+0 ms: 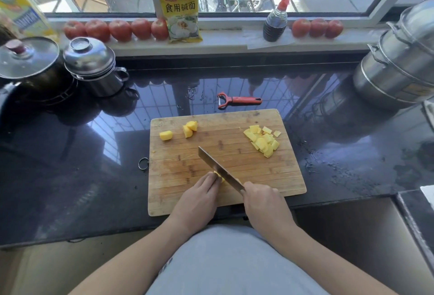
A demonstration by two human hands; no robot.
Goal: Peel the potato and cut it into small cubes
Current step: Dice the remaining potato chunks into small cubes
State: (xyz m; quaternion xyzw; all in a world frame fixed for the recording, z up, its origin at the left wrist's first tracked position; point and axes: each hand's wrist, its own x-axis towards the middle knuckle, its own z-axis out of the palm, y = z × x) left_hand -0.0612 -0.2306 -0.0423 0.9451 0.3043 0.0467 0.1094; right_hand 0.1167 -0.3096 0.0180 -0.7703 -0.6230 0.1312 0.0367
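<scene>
I watched through the head camera as both hands worked near the front edge of the wooden cutting board [225, 144], which lay on the dark glossy bench [70, 177]. My left hand [199, 197] had its fingers curled down over a small yellow potato piece [218, 176], pinning it to the board. My right hand [265, 205] was wrapped round the handle of the knife [219, 169], whose blade ran up and to the left, right against the left fingertips and over the piece. A heap of small potato cubes [263, 140] sat near the board's right far corner. Three larger potato chunks [187, 129] lay apart from it near the left far corner. Just beyond the board a red peeler [237, 100] rested on the bench. Tomatoes [119, 29] lined the windowsill [223, 40], beside a yellow packet [182, 12] and a dark bottle [276, 23]. Steel pots [94, 66] stood at the far left.
</scene>
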